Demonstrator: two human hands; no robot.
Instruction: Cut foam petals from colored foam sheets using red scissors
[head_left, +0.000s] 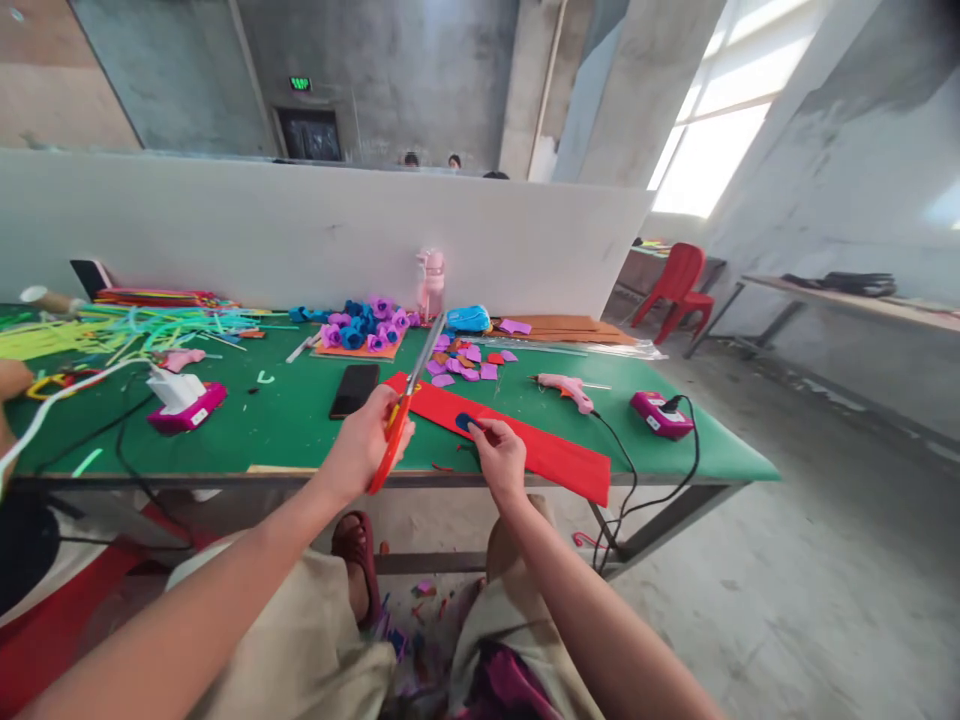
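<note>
My left hand (367, 440) is closed around the orange handles of a pair of scissors (415, 375), whose blades point up and away over the green table (292, 445). Pinched in the fingertips of my right hand (499, 452) is a small dark blue piece (465, 422), held over a long red strip (559, 455). The red strip lies slantwise near the table's front edge. Left of it rests a black phone (355, 391). Loose purple pieces (470, 374) lie beyond the strip.
Purple and blue flowers (360, 325), a pink bottle (431, 285) and a blue pouch (469, 319) stand toward the divider. A pink glue gun (568, 389) and power block (661, 414) are right, with cables. Another person's hand (13, 380) is far left.
</note>
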